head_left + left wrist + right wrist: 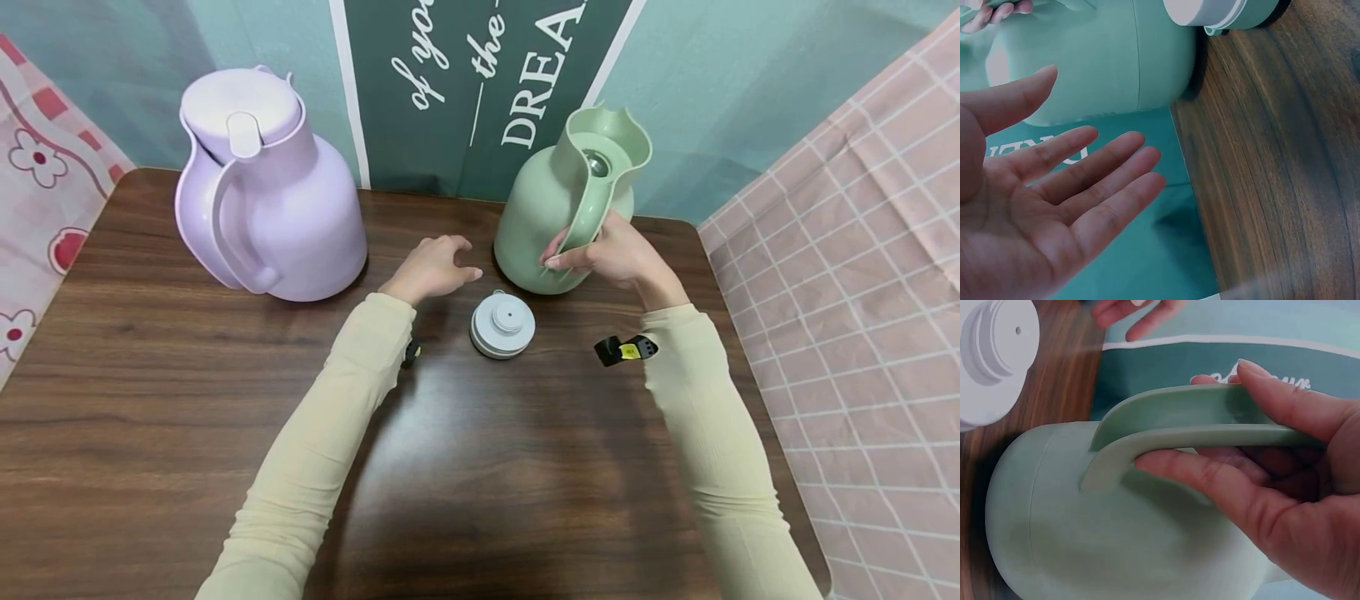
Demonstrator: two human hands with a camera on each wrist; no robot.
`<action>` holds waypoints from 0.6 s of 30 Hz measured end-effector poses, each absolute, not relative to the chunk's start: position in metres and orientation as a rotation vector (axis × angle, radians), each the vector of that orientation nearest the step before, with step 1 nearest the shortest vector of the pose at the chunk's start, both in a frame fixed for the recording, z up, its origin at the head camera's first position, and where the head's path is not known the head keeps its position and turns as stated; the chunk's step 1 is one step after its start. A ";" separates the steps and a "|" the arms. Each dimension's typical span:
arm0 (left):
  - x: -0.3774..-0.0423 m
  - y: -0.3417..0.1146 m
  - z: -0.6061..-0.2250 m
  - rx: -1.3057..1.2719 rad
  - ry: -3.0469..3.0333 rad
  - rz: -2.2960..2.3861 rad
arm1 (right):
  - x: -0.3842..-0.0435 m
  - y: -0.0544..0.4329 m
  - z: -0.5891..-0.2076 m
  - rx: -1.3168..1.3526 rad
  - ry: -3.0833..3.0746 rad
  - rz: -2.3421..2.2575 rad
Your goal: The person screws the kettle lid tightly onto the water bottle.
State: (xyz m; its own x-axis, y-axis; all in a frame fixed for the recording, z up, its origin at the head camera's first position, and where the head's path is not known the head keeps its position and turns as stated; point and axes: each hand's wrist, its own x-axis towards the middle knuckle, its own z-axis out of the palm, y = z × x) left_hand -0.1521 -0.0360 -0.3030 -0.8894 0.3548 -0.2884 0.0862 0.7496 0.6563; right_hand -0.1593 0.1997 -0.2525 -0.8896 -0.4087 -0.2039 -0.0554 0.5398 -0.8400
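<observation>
A green vacuum jug stands on the table at the back right, its top uncovered so that the round mouth shows. My right hand grips its handle, with fingers wrapped round it and the thumb along it. In front of the jug lies its round lid, white underside up and green rim below. My left hand hovers just left of the jug and the lid, and in the left wrist view its palm shows with fingers spread and nothing in them.
A lilac vacuum jug with its lid on stands at the back left of the brown wooden table. Behind the table hangs a teal cloth with white lettering. Pink checked cloth borders the right side.
</observation>
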 end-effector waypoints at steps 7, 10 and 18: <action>-0.152 -0.040 -0.302 0.315 2.556 0.909 | -0.160 0.183 -0.251 -0.426 2.372 -1.265; -0.152 -0.042 -0.302 0.307 2.563 0.892 | -0.159 0.176 -0.250 -0.456 2.347 -1.271; -0.154 -0.045 -0.303 0.314 2.582 0.882 | -0.159 0.158 -0.251 -0.529 2.318 -1.259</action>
